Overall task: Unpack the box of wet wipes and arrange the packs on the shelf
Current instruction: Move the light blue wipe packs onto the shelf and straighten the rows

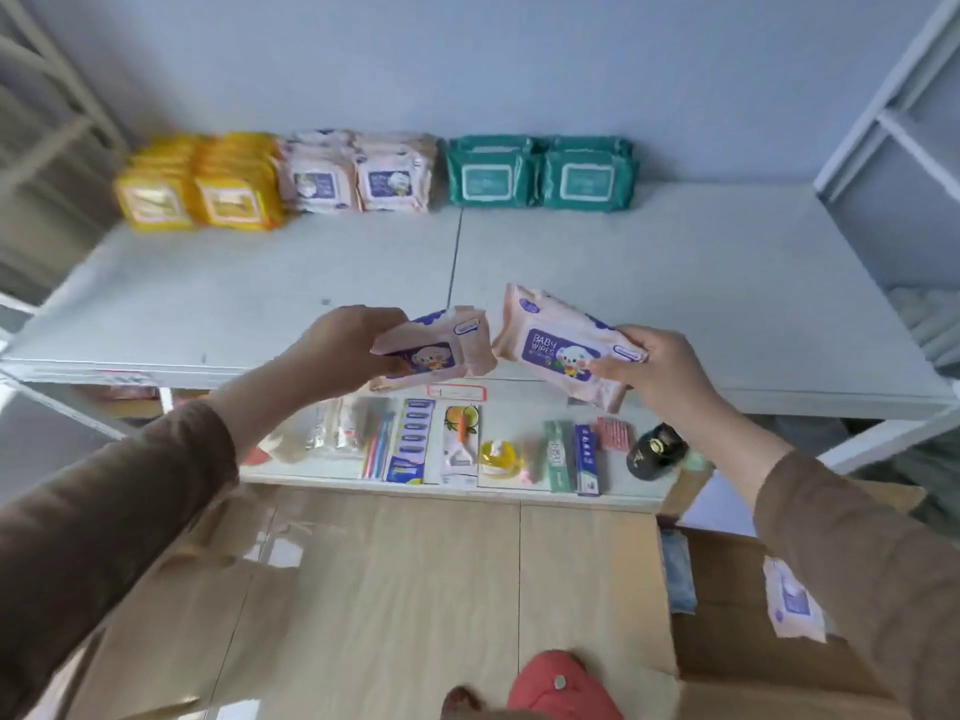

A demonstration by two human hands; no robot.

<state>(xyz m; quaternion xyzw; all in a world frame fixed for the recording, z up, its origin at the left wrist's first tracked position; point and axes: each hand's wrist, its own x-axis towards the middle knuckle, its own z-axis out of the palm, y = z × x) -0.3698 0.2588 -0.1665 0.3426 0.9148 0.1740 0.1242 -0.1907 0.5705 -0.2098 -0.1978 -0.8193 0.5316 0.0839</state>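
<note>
My left hand (345, 350) grips a pink baby wipes pack (441, 345) with a purple label, held over the front edge of the white shelf (675, 283). My right hand (660, 374) grips a second pink pack (550, 340), tilted, just right of the first. Along the shelf's back wall stand yellow packs (200, 192), pink packs (358, 174) and green packs (540, 174) in rows. The open cardboard box (737, 631) sits at the lower right on the floor, with another pink pack (792, 605) inside, partly hidden by my right sleeve.
A lower shelf (457, 485) under the top one carries small baby items: toothbrushes, boxed goods, a yellow toy and a dark jar (655, 450). Grey racks stand on the left and right. A flattened cardboard flap (156, 615) lies on the wooden floor.
</note>
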